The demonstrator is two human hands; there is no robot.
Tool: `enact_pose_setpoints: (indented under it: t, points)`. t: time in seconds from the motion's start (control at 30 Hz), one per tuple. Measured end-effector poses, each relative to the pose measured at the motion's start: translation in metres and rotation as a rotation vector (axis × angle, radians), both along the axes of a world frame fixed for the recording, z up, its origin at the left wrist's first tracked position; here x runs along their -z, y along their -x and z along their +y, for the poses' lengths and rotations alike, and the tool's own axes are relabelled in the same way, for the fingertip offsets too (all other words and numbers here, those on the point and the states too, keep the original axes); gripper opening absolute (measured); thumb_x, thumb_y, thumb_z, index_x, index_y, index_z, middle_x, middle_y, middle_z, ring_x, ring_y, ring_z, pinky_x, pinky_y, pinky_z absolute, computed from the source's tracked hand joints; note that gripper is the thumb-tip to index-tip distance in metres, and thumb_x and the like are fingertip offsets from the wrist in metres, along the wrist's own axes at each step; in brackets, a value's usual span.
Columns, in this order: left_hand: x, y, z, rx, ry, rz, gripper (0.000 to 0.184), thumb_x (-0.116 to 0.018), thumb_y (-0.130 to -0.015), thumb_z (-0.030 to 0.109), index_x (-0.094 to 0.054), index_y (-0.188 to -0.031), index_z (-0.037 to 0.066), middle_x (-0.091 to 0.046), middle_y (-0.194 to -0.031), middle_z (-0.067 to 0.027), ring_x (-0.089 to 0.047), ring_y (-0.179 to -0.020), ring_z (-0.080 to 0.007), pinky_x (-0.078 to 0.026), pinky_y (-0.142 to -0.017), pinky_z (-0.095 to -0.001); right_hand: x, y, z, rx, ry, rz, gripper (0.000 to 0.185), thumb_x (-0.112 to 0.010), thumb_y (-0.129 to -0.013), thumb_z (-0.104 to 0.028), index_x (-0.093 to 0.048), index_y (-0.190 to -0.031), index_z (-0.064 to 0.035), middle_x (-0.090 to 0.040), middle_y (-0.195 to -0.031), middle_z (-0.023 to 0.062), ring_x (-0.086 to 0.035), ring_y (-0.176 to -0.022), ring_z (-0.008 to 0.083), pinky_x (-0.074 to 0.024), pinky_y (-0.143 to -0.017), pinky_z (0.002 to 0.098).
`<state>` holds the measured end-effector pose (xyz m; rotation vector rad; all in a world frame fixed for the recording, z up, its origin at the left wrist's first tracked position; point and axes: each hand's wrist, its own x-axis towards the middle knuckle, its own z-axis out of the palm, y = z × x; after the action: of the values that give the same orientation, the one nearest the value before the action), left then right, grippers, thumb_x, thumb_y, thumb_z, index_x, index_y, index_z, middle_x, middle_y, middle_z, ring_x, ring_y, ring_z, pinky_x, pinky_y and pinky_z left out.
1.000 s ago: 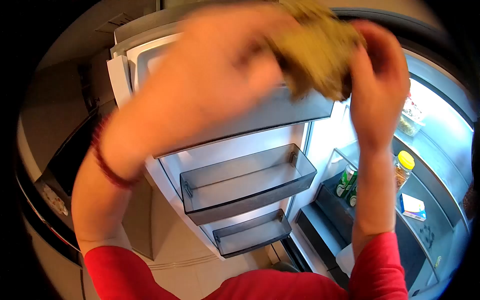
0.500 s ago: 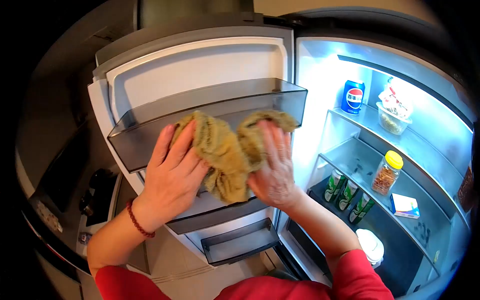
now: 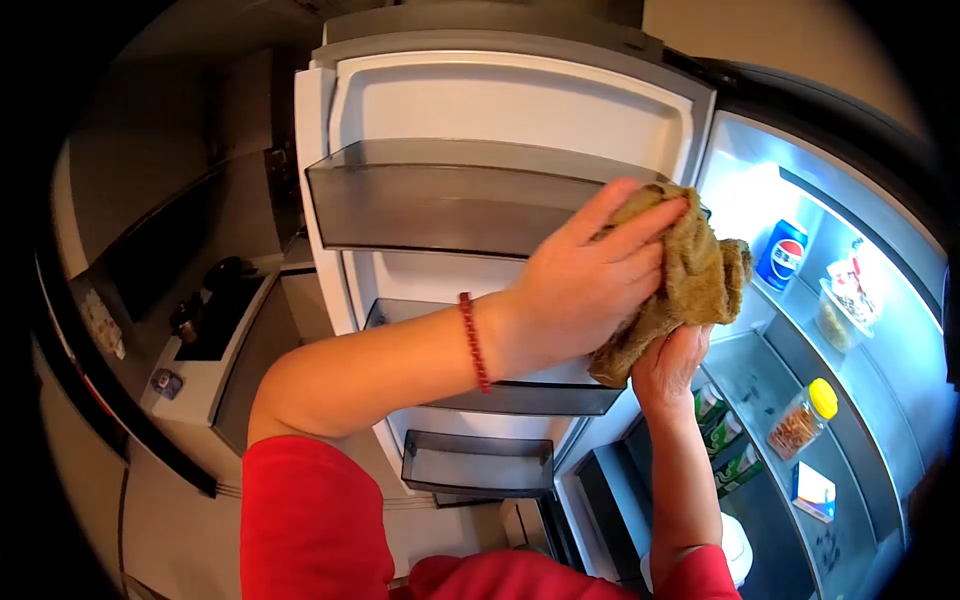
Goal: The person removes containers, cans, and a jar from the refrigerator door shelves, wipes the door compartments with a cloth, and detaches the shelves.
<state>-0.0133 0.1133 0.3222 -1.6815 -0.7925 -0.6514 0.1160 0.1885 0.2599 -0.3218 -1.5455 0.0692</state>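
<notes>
An olive-brown cloth [image 3: 700, 268] is bunched up in front of the right end of the top door bin [image 3: 430, 205]. My left hand [image 3: 585, 275], with a red bracelet at its wrist, grips the cloth from the left, fingers bent over its upper part. From below, my right hand [image 3: 672, 368] holds the lower edge of the same cloth; its fingers are partly hidden behind the fabric. The cloth and my left hand hide that end of the bin.
The open fridge door carries lower bins, one a small bin [image 3: 478, 462]. Inside the fridge are a blue Pepsi can [image 3: 782, 255], a plastic tub [image 3: 845, 315], a yellow-lidded jar [image 3: 803, 420], a small box [image 3: 813, 492] and several green cans [image 3: 738, 468]. A counter [image 3: 215, 370] stands left.
Both hands and the cloth have shifted right along the top door bin, to its end near the hinge. The hands have come closer together and the cloth is more bunched. The view has turned left.
</notes>
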Motion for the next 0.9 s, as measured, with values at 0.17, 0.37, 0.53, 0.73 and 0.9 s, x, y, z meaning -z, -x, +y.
enact_pose_setpoints:
  t: [0.17,0.37,0.53,0.73,0.9]
  points:
    - [0.023,0.063,-0.040,-0.243,-0.023,-0.195,0.018,-0.054,-0.069,0.016,-0.062,-0.084,0.009,-0.057,-0.099,-0.0072,-0.039,-0.123,-0.0270,-0.011,-0.106,-0.0554,-0.008,0.020,-0.026,0.453,-0.357,-0.420,0.049,-0.063,-0.070,-0.012,-0.051,-0.115,0.0022,-0.033,-0.135,0.0259,-0.034,-0.120,0.0427,-0.0224,-0.101,0.0548]
    - [0.037,0.131,-0.074,-0.268,-0.254,-0.589,0.028,-0.056,-0.075,0.015,-0.061,-0.101,0.007,-0.056,-0.107,-0.0108,-0.041,-0.115,-0.0319,-0.019,-0.101,-0.0502,-0.046,0.071,-0.062,0.005,-0.551,-0.585,0.034,-0.056,-0.070,-0.012,-0.057,-0.101,0.0028,-0.048,-0.122,0.0211,-0.049,-0.101,0.0287,-0.0267,-0.098,0.0563]
    - [0.046,0.131,-0.045,0.137,-0.058,-0.905,0.036,-0.058,-0.080,0.025,-0.056,-0.110,0.004,-0.049,-0.119,-0.0129,-0.038,-0.115,-0.0325,-0.020,-0.100,-0.0448,-0.075,0.091,-0.057,0.150,-0.648,-0.414,0.041,-0.062,-0.068,-0.016,-0.057,-0.107,-0.0028,-0.054,-0.110,0.0129,-0.050,-0.098,0.0296,-0.0246,-0.101,0.0520]
    - [0.022,0.081,-0.032,-0.144,-0.366,-0.606,0.038,-0.058,-0.078,0.028,-0.058,-0.109,0.006,-0.048,-0.119,-0.0141,-0.038,-0.115,-0.0323,-0.023,-0.097,-0.0472,-0.093,0.070,-0.061,0.278,-0.501,-0.483,0.035,-0.060,-0.069,-0.014,-0.057,-0.103,-0.0041,-0.058,-0.101,0.0117,-0.054,-0.092,0.0282,-0.0350,-0.090,0.0457]
    - [-0.024,0.062,-0.049,-0.239,-0.011,-0.615,0.020,-0.053,-0.076,0.018,-0.060,-0.088,0.004,-0.060,-0.098,-0.0146,-0.052,-0.101,-0.0317,-0.030,-0.094,-0.0460,-0.140,0.050,-0.048,0.060,-0.023,-0.908,0.020,-0.050,-0.072,-0.010,-0.061,-0.086,-0.0013,-0.062,-0.084,0.0189,-0.059,-0.077,0.0302,-0.0441,-0.072,0.0340]
